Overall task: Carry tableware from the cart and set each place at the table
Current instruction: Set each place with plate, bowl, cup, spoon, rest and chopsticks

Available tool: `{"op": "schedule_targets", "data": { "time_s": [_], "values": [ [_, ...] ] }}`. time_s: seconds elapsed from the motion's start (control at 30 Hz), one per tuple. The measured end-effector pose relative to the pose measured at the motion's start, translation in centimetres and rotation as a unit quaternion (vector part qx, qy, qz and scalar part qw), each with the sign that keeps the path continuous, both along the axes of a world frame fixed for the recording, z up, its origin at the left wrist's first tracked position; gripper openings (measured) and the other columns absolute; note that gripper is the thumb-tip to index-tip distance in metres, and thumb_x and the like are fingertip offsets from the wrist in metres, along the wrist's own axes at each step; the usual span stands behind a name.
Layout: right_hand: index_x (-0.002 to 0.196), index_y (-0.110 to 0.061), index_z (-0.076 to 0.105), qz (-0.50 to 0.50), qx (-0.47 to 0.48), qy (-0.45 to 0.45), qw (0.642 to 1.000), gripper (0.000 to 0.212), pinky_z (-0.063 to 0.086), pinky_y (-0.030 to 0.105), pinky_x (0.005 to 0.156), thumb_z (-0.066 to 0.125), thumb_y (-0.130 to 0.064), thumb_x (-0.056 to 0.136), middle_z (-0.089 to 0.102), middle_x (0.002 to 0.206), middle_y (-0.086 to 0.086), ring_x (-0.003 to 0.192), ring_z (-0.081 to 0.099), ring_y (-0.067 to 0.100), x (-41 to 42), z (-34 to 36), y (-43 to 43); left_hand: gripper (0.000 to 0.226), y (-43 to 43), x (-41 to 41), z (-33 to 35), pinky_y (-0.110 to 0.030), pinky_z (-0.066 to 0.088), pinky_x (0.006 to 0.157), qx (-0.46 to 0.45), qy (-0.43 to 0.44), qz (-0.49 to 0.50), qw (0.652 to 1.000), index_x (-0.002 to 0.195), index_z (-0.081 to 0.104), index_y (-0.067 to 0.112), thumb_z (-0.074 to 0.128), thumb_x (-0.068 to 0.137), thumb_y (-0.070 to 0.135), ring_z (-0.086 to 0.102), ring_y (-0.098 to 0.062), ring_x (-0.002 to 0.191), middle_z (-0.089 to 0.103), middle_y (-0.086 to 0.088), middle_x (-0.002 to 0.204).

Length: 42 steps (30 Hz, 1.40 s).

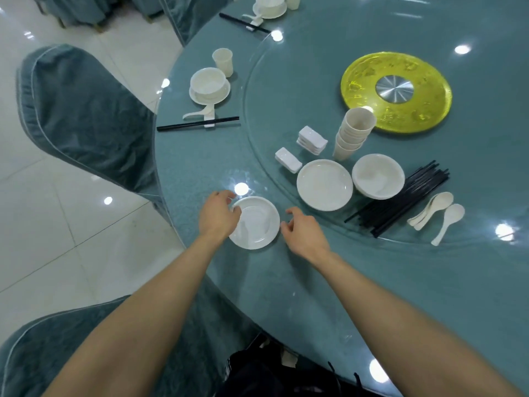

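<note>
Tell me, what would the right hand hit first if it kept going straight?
Probably the white plate at the table edge: the right hand points toward its right rim across a narrow gap. Its height above the table is unclear.

The floor (71, 210) is laid with large glossy white tiles with thin dark joints, and it mirrors small round ceiling lights. A big round table (315, 282) is covered in teal cloth under a clear sheet that carries the same bright spots. On it lies a wide glass turntable (300, 81) with a yellow disc (363, 78) and a brushed metal hub (394, 88) at its centre. A chair in a teal cover with pale piping (86, 110) stands at the table's left edge, a second covered chair (57, 339) sits at the lower left, and more (194, 12) stand further off.
</note>
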State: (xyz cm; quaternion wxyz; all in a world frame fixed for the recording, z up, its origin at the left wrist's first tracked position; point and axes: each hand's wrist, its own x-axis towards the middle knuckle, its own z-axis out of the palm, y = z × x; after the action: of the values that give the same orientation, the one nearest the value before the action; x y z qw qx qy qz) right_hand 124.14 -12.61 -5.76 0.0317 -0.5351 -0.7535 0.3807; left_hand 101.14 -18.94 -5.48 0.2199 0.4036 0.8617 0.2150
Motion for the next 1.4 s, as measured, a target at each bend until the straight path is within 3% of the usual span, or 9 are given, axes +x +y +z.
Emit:
{"op": "schedule_targets", "data": {
  "time_s": [0.3,0.5,0.7,0.83,1.03,1.2,1.4],
  "values": [
    [0.114,-0.019,0.07,-0.113,0.124,0.048,0.985,0.022,0.056,0.044,0.077,0.056,-0.03,0.101,0.077,0.085,0.003,0.085,0.07,0.033,7.6,4.6,3.7,0.024,9.5,8.5,3.8,-0.042,0.059,0.089,0.077,-0.033,-0.094,0.992,0.114,0.073,0.027,0.066,0.091,0.028,0.071,-0.021,0.088,0.074,0.009,0.095],
    [0.1,-0.023,0.066,-0.234,0.14,0.036,0.962,0.021,0.058,0.045,0.069,0.051,-0.037,0.102,0.072,0.076,0.002,0.073,0.067,0.03,13.8,5.8,6.5,0.022,14.2,15.4,5.6,-0.034,0.056,0.086,0.084,-0.027,-0.146,0.985,0.114,0.072,0.028,0.067,0.095,0.038,0.071,-0.021,0.092,0.074,0.007,0.093],
    [0.094,-0.021,0.061,-0.307,0.148,0.026,0.94,0.021,0.059,0.046,0.067,0.053,-0.039,0.101,0.068,0.074,-0.002,0.071,0.066,0.024,16.7,5.8,9.4,0.028,16.4,18.5,5.8,-0.036,0.056,0.085,0.071,-0.022,-0.153,0.985,0.113,0.072,0.025,0.071,0.094,0.045,0.071,-0.022,0.093,0.073,0.008,0.09],
    [0.099,-0.021,0.056,-0.31,0.126,0.006,0.942,0.024,0.059,0.046,0.071,0.057,-0.045,0.097,0.069,0.074,0.0,0.074,0.067,0.026,17.6,5.3,11.3,0.034,17.8,19.8,5.5,-0.033,0.052,0.082,0.068,-0.016,-0.144,0.987,0.112,0.075,0.023,0.074,0.091,0.048,0.071,-0.02,0.094,0.077,0.005,0.096],
    [0.115,-0.014,0.056,-0.294,0.088,-0.042,0.951,0.048,0.058,0.043,0.072,0.071,-0.053,0.09,0.069,0.088,0.004,0.083,0.066,0.03,17.4,5.0,13.4,0.038,19.3,21.0,4.9,-0.035,0.055,0.08,0.039,-0.028,-0.142,0.989,0.109,0.075,0.016,0.083,0.083,0.042,0.069,-0.019,0.088,0.073,0.003,0.094],
    [0.107,-0.011,0.054,-0.264,0.079,-0.044,0.96,0.028,0.052,0.039,0.064,0.068,-0.03,0.093,0.067,0.089,0.008,0.081,0.065,0.032,17.2,4.5,14.1,0.023,19.5,21.6,4.8,-0.037,0.056,0.075,0.031,-0.023,-0.158,0.987,0.098,0.073,0.018,0.08,0.077,0.025,0.069,-0.022,0.082,0.072,0.002,0.085],
    [0.105,-0.008,0.06,-0.243,0.113,-0.069,0.961,0.023,0.056,0.043,0.067,0.058,-0.029,0.098,0.068,0.087,0.012,0.079,0.064,0.034,17.2,4.7,14.1,0.014,19.1,21.8,4.9,-0.04,0.057,0.072,0.058,0.012,-0.178,0.982,0.092,0.076,0.023,0.076,0.079,0.029,0.064,-0.019,0.08,0.07,0.006,0.092]
  ]
}}
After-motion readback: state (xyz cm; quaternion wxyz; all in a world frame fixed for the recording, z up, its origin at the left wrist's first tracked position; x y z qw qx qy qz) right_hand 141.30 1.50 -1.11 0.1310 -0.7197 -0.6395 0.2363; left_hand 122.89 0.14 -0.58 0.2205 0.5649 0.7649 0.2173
